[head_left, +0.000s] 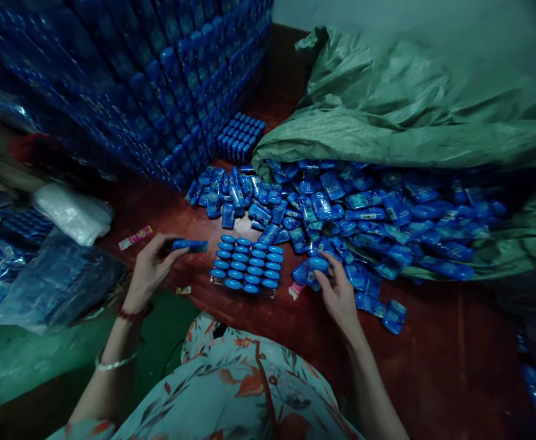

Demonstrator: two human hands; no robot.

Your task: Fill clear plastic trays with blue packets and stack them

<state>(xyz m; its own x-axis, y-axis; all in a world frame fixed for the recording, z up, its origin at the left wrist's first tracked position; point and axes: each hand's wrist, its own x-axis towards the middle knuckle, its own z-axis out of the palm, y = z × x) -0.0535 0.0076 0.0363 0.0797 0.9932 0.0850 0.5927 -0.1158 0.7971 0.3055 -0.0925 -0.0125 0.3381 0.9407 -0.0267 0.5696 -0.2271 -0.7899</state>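
We see one blue pack [189,245] pinched flat between the thumb and fingers of the left hand [150,272], lifted clear of the worktop [433,366] at about nine o'clock from the block [248,263]. It lies level, its long side pointing toward the block, which we judge suits sliding it in on edge beside the others. The right hand [338,293] has its grip narrow around a second pack [317,264], fingertips curled over the top, at three o'clock from the block and right at the foot of the loose pile [363,220].

The block itself is a tight set of packs standing on edge in neat rows, directly ahead of the body at twelve o'clock. Standing them upright keeps the rows close and easy to count, as far as we can judge.

Outward from there, the pile spills from the mouth of a green sack [409,104] at one to three o'clock, packs lying every way and overlapping. A smaller finished block [240,135] sits farther off at twelve o'clock, beside a tall stacked wall [157,79] of the same blue packs filling ten to twelve o'clock. At nine o'clock lie a white bag [73,214] and blue plastic bundles [52,281]; a pink wrapper scrap [135,237] rests just beyond the left hand.

Stray packs at four o'clock [393,316] lie near the right wrist, and the pile's edge crowds the block's right side.
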